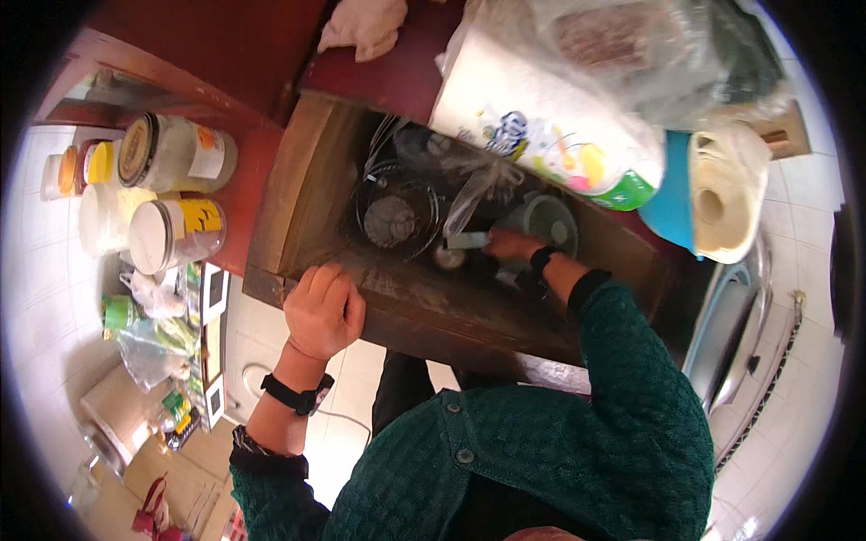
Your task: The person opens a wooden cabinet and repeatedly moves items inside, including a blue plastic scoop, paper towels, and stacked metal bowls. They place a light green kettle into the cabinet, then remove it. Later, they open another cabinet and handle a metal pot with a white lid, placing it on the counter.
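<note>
Inside a pulled-out wooden drawer [406, 297], my right hand [519, 245] holds a small pale object [468, 241] with a dark end; its exact kind is unclear. Just behind that hand is a round, greenish, translucent container [544, 208]. A small round pale item [448, 257] lies below the held object. To the left, a grey round thing [390, 222] sits within a clear, ring-shaped outline. A knotted clear plastic bag [482, 177] lies towards the back. My left hand [325, 308] is curled over the drawer's front edge near its left corner, fingertips hidden.
A printed white soft pack [548, 142] overhangs the drawer's back right. Beside it stand a blue-and-cream plastic container [720, 196] and clear plastic bags [649, 54]. Several lidded jars [179, 230] crowd the red surface at left. A crumpled cloth [363, 27] lies at the top.
</note>
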The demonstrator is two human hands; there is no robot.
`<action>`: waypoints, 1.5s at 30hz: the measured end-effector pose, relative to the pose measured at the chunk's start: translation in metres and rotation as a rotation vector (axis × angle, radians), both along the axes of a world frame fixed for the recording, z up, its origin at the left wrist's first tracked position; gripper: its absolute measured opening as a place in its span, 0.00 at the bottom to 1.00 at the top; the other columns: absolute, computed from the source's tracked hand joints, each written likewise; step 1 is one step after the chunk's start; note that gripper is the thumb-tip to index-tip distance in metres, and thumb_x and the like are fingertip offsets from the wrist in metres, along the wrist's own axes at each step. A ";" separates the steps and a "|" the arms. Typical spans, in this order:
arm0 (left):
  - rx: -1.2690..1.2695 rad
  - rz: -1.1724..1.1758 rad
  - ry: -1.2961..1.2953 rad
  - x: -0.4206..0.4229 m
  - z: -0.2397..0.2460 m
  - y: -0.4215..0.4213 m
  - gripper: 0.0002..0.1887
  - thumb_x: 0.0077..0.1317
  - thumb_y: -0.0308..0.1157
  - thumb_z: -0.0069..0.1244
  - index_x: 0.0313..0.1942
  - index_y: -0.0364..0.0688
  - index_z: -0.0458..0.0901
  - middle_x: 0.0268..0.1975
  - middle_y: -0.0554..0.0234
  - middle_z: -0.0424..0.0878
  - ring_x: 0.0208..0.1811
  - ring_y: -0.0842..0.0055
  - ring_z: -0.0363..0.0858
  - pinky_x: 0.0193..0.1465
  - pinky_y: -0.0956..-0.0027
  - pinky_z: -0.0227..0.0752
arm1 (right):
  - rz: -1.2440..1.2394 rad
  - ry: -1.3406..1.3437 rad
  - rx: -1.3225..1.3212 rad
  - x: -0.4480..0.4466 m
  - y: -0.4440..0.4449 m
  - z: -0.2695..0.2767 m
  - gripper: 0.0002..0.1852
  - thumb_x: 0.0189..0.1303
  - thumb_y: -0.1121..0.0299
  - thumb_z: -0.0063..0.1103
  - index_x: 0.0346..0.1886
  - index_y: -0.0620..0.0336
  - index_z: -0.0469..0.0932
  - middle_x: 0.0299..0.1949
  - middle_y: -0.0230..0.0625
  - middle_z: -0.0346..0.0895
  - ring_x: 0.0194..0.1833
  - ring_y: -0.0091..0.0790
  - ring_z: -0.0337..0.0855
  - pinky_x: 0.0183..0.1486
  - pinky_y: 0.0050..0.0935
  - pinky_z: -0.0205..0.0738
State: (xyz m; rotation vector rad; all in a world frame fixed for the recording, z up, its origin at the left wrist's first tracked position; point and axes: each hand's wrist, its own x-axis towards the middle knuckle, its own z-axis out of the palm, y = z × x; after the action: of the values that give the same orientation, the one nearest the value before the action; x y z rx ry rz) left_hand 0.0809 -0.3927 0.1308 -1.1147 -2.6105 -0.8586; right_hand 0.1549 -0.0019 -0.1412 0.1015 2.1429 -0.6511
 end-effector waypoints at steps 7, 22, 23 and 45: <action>0.060 0.020 0.092 0.003 -0.006 -0.003 0.05 0.53 0.24 0.57 0.30 0.41 0.79 0.35 0.57 0.80 0.35 0.58 0.81 0.34 0.59 0.78 | 0.036 0.097 -0.286 -0.061 -0.058 0.197 0.11 0.68 0.64 0.61 0.43 0.63 0.82 0.34 0.35 0.84 0.34 0.29 0.83 0.38 0.35 0.79; 0.077 0.092 0.110 0.009 -0.018 -0.004 0.06 0.54 0.28 0.57 0.25 0.43 0.75 0.32 0.59 0.76 0.36 0.57 0.80 0.36 0.54 0.77 | -0.209 1.368 0.400 -0.127 0.030 0.548 0.61 0.44 0.44 0.81 0.79 0.60 0.56 0.72 0.58 0.65 0.73 0.67 0.61 0.75 0.56 0.58; 0.085 0.097 0.121 0.009 -0.018 -0.003 0.06 0.54 0.28 0.57 0.25 0.43 0.75 0.32 0.59 0.76 0.36 0.57 0.80 0.36 0.54 0.78 | -0.181 1.261 0.392 -0.133 0.035 0.551 0.61 0.41 0.42 0.82 0.77 0.60 0.60 0.72 0.58 0.65 0.74 0.62 0.63 0.74 0.52 0.61; 0.060 0.122 0.119 0.007 -0.022 -0.006 0.05 0.55 0.30 0.57 0.26 0.43 0.76 0.33 0.58 0.77 0.38 0.55 0.80 0.37 0.52 0.77 | -0.372 1.918 0.325 -0.142 0.040 0.572 0.12 0.68 0.66 0.60 0.46 0.65 0.83 0.29 0.59 0.82 0.35 0.61 0.85 0.39 0.50 0.79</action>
State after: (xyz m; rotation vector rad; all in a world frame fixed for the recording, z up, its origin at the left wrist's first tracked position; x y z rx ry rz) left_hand 0.0882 -0.3991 0.1086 -0.9500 -2.5089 -0.8132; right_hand 0.0126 0.0379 0.4307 0.0262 4.1548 -0.6161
